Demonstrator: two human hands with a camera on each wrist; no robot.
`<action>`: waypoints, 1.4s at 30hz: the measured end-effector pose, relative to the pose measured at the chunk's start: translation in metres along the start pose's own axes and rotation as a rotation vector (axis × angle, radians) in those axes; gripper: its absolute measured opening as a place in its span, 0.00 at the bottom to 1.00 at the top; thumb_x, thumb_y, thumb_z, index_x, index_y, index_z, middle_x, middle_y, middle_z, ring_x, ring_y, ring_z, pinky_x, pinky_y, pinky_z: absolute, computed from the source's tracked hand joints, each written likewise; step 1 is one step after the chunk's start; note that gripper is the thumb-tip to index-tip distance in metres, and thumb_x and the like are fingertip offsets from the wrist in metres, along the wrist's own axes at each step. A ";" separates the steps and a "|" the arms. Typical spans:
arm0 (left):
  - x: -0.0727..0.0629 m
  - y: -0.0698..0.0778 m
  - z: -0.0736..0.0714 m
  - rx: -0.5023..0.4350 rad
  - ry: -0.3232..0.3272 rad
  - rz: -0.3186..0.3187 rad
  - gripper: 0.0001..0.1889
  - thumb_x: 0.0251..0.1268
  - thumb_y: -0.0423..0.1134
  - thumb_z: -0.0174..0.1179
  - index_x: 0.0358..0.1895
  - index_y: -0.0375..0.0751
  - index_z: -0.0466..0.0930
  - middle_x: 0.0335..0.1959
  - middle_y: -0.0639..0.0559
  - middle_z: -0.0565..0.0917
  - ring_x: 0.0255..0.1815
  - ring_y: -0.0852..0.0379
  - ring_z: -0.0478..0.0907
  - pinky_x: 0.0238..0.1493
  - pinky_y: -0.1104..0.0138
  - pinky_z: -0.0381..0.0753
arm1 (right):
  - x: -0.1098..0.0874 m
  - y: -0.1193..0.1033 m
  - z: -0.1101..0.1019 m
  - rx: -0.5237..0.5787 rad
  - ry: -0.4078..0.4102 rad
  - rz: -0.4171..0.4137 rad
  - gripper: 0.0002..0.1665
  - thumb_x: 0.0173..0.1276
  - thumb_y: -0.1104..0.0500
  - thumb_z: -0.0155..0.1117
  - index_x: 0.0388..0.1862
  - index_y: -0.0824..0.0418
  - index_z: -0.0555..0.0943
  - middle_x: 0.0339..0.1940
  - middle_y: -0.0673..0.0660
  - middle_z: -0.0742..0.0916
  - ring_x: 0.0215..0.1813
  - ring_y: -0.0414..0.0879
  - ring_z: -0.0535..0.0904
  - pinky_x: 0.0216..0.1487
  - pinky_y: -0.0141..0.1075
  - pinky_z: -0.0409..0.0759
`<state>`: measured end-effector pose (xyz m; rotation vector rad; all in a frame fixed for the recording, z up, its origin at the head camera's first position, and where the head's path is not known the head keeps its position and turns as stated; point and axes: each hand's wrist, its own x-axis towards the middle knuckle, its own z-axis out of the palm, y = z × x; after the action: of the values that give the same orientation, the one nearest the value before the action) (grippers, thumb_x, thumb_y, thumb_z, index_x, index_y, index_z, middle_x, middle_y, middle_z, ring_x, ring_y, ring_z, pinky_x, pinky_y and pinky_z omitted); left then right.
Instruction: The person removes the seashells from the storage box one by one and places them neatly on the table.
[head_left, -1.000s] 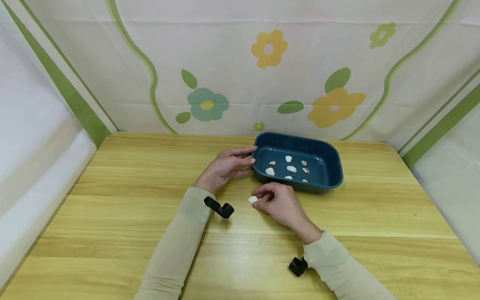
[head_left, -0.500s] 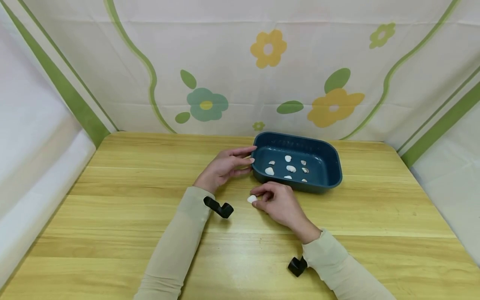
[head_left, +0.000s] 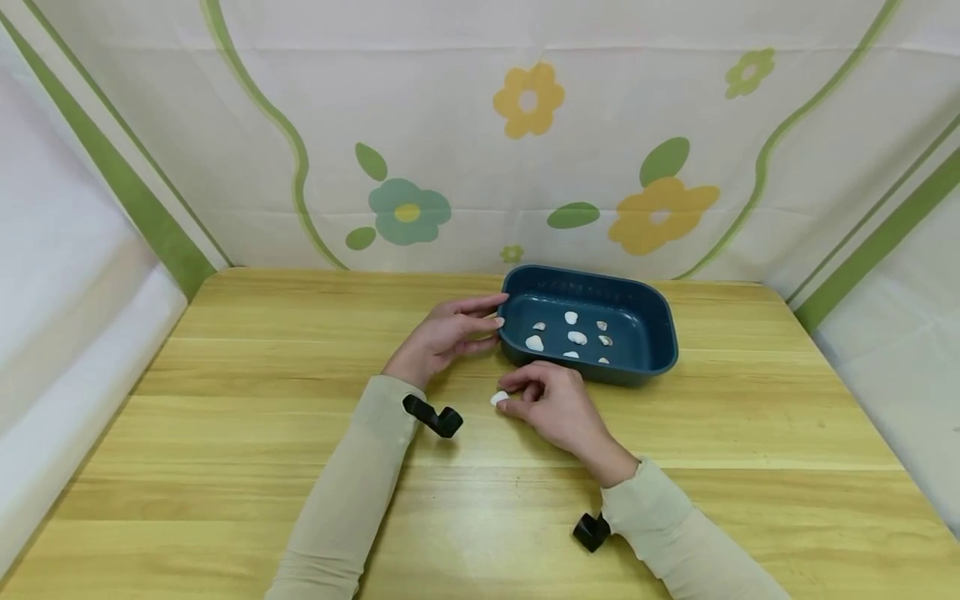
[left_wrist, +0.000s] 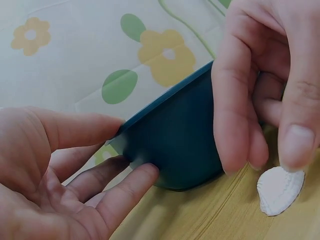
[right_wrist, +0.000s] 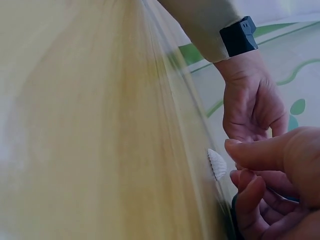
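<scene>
A white ribbed seashell (head_left: 499, 398) is pinched at the fingertips of my right hand (head_left: 555, 408), low over the table in front of the basin. From the left wrist view, the thumb tip overlaps the upper edge of the seashell (left_wrist: 281, 190). My left hand (head_left: 442, 333) touches the left end of a dark blue rectangular basin (head_left: 622, 377), its fingers extended. There the thumb meets the rim and other fingertips lie against the outer wall, as the left wrist view shows. Several small white and brownish shells (head_left: 577, 337) lie spread over the basin's floor.
The wooden table (head_left: 225, 400) reaches back to a white curtain (head_left: 465, 133) with printed flowers. The basin stands near the table's back edge. Black camera mounts (head_left: 435, 417) stick out from both wrists over the tabletop.
The head view has shifted slightly, so everything sits a little farther left. Both hands, the seashell and the basin keep their places relative to one another.
</scene>
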<state>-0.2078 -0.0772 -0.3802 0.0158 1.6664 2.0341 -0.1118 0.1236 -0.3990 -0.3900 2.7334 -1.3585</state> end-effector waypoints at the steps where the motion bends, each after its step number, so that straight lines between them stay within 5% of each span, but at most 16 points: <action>1: 0.000 0.000 0.000 0.001 0.002 -0.001 0.28 0.77 0.29 0.64 0.78 0.45 0.77 0.82 0.50 0.72 0.80 0.49 0.73 0.75 0.51 0.80 | 0.000 -0.001 0.000 -0.001 0.005 -0.007 0.11 0.63 0.59 0.84 0.44 0.52 0.94 0.40 0.47 0.93 0.33 0.41 0.80 0.33 0.29 0.78; 9: -0.001 0.001 0.000 0.010 -0.004 0.003 0.29 0.77 0.29 0.64 0.79 0.44 0.75 0.83 0.49 0.70 0.81 0.47 0.72 0.74 0.50 0.80 | -0.005 -0.014 -0.009 0.012 -0.013 -0.072 0.12 0.63 0.59 0.84 0.45 0.56 0.94 0.40 0.50 0.92 0.31 0.39 0.81 0.29 0.30 0.79; 17: -0.001 0.001 0.001 0.006 0.001 0.002 0.29 0.77 0.29 0.64 0.78 0.43 0.76 0.83 0.50 0.71 0.81 0.48 0.71 0.75 0.50 0.80 | -0.007 -0.026 -0.045 0.109 -0.022 -0.159 0.12 0.65 0.62 0.83 0.46 0.55 0.93 0.42 0.59 0.91 0.37 0.42 0.83 0.33 0.29 0.83; 30: -0.002 0.002 -0.003 -0.026 0.012 -0.004 0.28 0.77 0.27 0.64 0.77 0.46 0.78 0.83 0.50 0.71 0.80 0.48 0.73 0.74 0.51 0.81 | -0.002 -0.013 -0.103 0.209 0.078 0.002 0.14 0.71 0.56 0.79 0.52 0.60 0.91 0.45 0.45 0.91 0.33 0.48 0.84 0.31 0.35 0.87; 42: -0.004 0.000 -0.003 -0.017 0.010 0.001 0.27 0.77 0.28 0.64 0.76 0.47 0.79 0.82 0.50 0.72 0.79 0.48 0.74 0.73 0.52 0.82 | 0.008 -0.001 -0.116 0.216 0.075 0.068 0.19 0.73 0.54 0.77 0.55 0.65 0.89 0.44 0.45 0.91 0.36 0.52 0.84 0.35 0.36 0.87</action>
<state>-0.2058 -0.0818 -0.3795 0.0013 1.6548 2.0528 -0.1388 0.2112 -0.3267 -0.2340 2.5925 -1.6588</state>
